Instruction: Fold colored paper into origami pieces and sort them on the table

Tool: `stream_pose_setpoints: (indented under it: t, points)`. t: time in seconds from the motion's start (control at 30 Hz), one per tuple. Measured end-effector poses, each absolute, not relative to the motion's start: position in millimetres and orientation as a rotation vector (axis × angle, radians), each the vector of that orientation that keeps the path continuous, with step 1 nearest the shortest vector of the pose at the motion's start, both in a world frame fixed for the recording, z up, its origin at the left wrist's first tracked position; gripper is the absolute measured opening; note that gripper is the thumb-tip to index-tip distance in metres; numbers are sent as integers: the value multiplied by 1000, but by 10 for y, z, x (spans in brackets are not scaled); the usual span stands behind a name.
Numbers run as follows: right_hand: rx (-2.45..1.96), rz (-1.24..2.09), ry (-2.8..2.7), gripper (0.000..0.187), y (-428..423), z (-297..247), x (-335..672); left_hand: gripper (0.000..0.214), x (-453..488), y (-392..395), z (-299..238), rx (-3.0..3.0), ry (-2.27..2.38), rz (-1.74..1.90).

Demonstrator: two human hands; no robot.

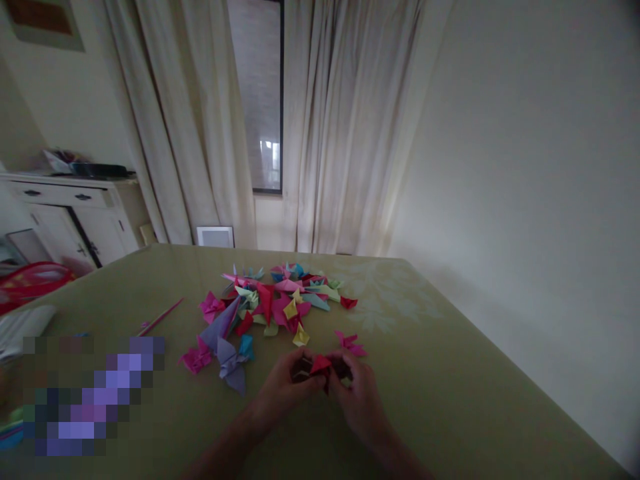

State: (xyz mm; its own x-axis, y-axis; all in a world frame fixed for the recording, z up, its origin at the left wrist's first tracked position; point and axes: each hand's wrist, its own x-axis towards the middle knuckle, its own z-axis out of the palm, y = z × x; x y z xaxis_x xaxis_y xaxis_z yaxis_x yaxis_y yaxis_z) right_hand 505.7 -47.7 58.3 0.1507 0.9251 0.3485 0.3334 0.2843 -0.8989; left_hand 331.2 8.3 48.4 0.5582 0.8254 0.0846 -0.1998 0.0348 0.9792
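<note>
Between my two hands is a small red folded paper piece (321, 365), held above the near middle of the table. My left hand (289, 381) pinches its left side, and my right hand (356, 385) grips its right side; the fingers partly cover it. Just beyond my right hand lies a magenta folded paper flower (351, 343). Left of my left hand are a lilac paper figure (231, 363) and a magenta one (196, 357). A yellow folded piece (301, 335) lies just beyond my hands.
A heap of colourful origami (280, 297) covers the middle of the green tablecloth (425, 373). A pink thin stick (167, 316) lies to the left. A blurred-out purple patch (107, 393) hides the near left. A white wall (540, 200) borders the table's right side.
</note>
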Motion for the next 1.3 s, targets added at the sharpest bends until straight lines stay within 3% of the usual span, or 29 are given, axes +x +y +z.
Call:
stream_pose_setpoints:
  t: [0.2,0.53,1.0,1.17,1.3]
  points:
    - [-1223,635,-1455,13,-487,609,5078,34,3314,99,462,1253,529,906]
    - [-1254,600,-1510,15,-478,630,5113,27,3306,96,495,1338,521,942]
    - [-1287,566,-1518,14,-436,524,5118,41,3367,74,490,1308,545,914]
    - [-1316,643,-1410,23,-402,519,5172,43,3264,172,525,1407,700,987]
    - [-1271,715,-1216,33,-325,494,5268,28,3109,328,530,1927,1085,1091]
